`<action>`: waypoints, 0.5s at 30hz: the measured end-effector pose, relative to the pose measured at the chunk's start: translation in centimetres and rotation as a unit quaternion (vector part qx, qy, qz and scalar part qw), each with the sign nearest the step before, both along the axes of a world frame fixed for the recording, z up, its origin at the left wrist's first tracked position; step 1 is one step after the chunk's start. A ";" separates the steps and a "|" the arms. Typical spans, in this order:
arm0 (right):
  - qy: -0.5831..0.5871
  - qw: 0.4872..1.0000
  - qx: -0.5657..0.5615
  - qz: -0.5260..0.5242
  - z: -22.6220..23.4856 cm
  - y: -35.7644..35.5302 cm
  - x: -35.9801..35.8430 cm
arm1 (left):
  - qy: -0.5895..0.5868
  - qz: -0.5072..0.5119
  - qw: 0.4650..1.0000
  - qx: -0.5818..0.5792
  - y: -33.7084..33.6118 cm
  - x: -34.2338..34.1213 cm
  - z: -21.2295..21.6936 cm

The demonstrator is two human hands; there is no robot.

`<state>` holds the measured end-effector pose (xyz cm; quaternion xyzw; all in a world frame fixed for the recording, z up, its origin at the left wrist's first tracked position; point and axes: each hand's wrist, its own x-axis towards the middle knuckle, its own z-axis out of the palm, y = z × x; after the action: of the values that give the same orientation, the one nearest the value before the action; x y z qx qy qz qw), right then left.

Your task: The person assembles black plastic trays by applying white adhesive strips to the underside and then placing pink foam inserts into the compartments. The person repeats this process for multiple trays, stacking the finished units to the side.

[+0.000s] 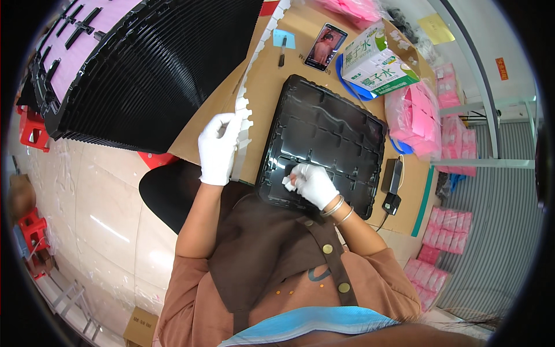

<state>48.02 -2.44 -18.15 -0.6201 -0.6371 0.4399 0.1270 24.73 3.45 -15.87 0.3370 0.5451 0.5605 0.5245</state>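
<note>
My left hand [218, 147], in a white glove, is at the table's left edge with thumb and fingers curled together. Its fingertips meet a long row of white tabs [243, 111] along that edge; what they pinch blends in with the glove. My right hand [314, 184], gloved in white with bare fingertips, is closed on a small white piece [288, 183]. It is over the near left part of a black plastic tray [329, 130] with shallow moulded compartments. The tray lies slightly turned on the cardboard-covered table.
A tall stack of black trays [156, 75] rises at the left. Behind the tray are a phone [326, 46], a pen [282, 52] and a white-green carton [378, 63]. To the right are bagged pink pieces [414, 118] and a black power adapter [392, 176] with a cable.
</note>
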 end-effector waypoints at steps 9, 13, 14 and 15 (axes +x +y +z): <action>-0.023 1.000 0.016 0.006 0.0 0.8 -1.4 | 0.013 0.000 1.000 -0.002 0.1 -0.1 -0.7; -0.092 0.989 0.107 0.039 -0.5 0.2 -2.3 | 0.015 0.002 1.000 0.000 0.2 0.1 -0.8; -0.099 0.985 0.130 0.047 -0.2 -0.1 -2.4 | 0.014 0.004 1.000 -0.003 0.2 0.2 -0.7; -0.074 0.986 0.133 0.063 0.2 -0.7 -2.3 | 0.013 0.006 1.000 -0.005 0.1 0.4 -0.7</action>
<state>45.74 -3.16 -17.93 -0.5871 -0.7353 0.3113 0.1331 25.09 3.55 -16.60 0.3385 0.5569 0.5559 0.5160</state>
